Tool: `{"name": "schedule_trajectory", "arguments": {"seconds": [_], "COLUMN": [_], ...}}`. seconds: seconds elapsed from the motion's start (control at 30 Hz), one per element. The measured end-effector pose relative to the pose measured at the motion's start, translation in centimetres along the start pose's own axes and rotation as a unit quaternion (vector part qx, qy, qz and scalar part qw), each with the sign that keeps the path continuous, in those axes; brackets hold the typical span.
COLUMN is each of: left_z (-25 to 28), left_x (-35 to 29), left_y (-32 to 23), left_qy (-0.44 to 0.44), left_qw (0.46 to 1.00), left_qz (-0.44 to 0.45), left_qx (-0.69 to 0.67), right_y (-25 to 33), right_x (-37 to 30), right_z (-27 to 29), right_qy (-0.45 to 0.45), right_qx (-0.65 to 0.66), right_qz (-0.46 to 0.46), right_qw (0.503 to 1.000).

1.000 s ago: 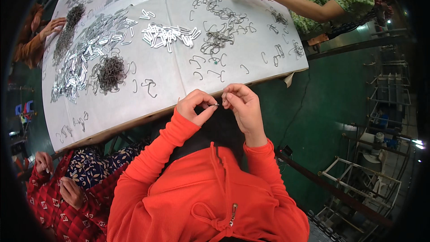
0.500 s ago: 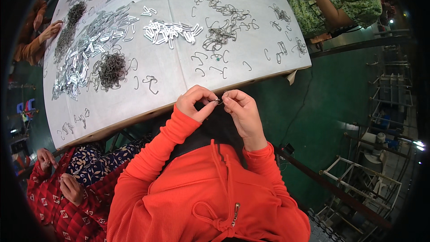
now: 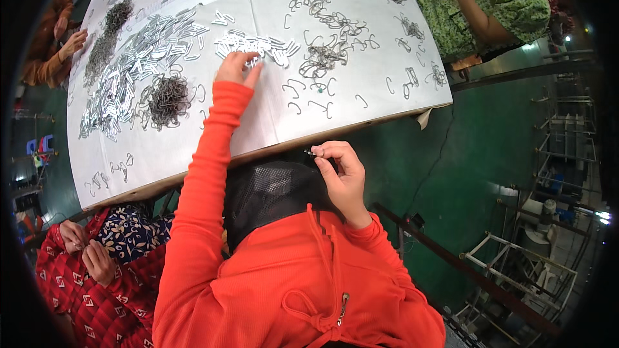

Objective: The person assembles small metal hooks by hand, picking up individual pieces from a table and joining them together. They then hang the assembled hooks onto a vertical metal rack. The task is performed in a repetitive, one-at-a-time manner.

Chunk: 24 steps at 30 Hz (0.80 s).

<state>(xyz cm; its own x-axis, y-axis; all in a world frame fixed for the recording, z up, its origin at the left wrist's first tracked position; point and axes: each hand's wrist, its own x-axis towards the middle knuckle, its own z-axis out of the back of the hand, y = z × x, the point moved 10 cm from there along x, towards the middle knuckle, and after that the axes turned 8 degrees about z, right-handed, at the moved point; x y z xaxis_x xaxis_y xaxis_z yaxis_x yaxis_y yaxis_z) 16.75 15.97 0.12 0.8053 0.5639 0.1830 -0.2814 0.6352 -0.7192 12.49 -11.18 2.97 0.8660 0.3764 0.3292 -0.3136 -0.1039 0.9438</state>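
My left hand (image 3: pixel 240 71) is over the desk (image 3: pixel 284 122), at the lower side of a pile of bright clips (image 3: pixel 277 50) around the desk's middle. Its fingers are bent, with the thumb standing apart from the forefinger; I cannot tell whether the fingertips touch a clip. My right hand (image 3: pixel 342 167) is off the desk, just outside the near edge and above my lap, thumb and forefinger pinching a small metal piece (image 3: pixel 310 152). Most of that piece is hidden by my fingers, so its shape is unclear.

Nearest the bright clips, on the side toward the right edge, lies a loose tangle of wire hooks (image 3: pixel 325 58). Between this tangle and the near edge are single hooks (image 3: pixel 361 100) and a green bead (image 3: pixel 320 91). On the other side, a dark heap (image 3: pixel 169 100) of hooks sits between my left sleeve and a long spread of silver strips (image 3: pixel 113 100). Smaller clusters (image 3: pixel 411 26) lie along the right edge, and a few hooks (image 3: pixel 119 167) lie by the near left corner. A long dark mound (image 3: pixel 109 35) follows the left edge.

A co-worker's hand (image 3: pixel 74 44) is at that left edge. Below the near left corner, a person in red patterned sleeves has both hands (image 3: pixel 97 261) close together. Beyond the right edge is a forearm (image 3: pixel 474 9) beside a green top.
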Motion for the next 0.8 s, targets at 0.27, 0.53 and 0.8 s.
{"name": "schedule_trajectory", "arguments": {"seconds": [0.27, 0.53, 0.8], "left_z": [-2.2, -0.1, -4.4], "left_x": [2.3, -2.4, -11.4], "left_y": [0.6, -2.4, -6.0], "left_qy": [0.037, 0.038, 0.259], "left_qw": [0.984, 0.999, 0.788], "left_qz": [0.022, -0.006, 0.214], "left_qx": [0.173, 0.009, -0.516], "right_y": [-0.4, -0.6, 0.7], "right_x": [0.0, 0.9, 1.9], "right_z": [0.5, 1.0, 0.0], "right_qy": [-0.007, -0.021, -0.009], "right_qx": [-0.022, -0.033, -0.121], "right_qz": [0.007, 0.013, 0.043], "right_qw": [1.000, 0.999, 0.992]}}
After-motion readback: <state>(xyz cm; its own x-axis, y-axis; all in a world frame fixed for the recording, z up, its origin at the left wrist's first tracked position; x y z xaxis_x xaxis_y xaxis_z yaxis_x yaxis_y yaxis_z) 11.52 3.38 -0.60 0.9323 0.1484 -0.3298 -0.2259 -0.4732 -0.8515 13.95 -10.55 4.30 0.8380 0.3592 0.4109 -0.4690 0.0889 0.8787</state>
